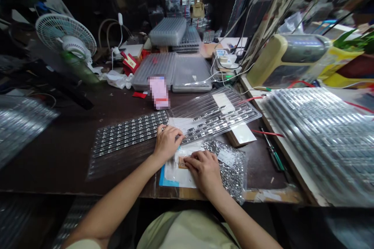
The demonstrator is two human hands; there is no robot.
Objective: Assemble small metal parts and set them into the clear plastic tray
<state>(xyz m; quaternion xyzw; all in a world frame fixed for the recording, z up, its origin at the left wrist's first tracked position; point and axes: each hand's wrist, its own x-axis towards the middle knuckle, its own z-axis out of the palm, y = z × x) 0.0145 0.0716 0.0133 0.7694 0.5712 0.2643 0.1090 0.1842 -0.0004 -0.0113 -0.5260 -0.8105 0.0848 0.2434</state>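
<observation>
Left hand (168, 144) and right hand (203, 170) are near each other but apart, both palm-down at the front of your dark workbench (64, 163); whether either one is gripping, you cannot tell from this view. Your left fingertips (175, 135) rest where a clear blister tray of small metal parts (216, 114) meets a second, similar strip tray (128, 134), which lies to its left. Your right fingertips (189, 158) are over a small tan piece (183, 162) on a white sheet (178, 175), with a blue edge showing beneath that sheet. Just right of your right hand sits a clear bag of loose metal parts (229, 169), hanging slightly over the bench's front edge. A green-handled screwdriver (273, 149) lies further right, near a tall stack of filled trays (321, 140). Another stack of trays (20, 124) sits at far left. Grey lidded trays (171, 72) stand beyond your hands, beside a pink item too blurred to identify (158, 92). A desk fan (66, 35) stands at back left.
</observation>
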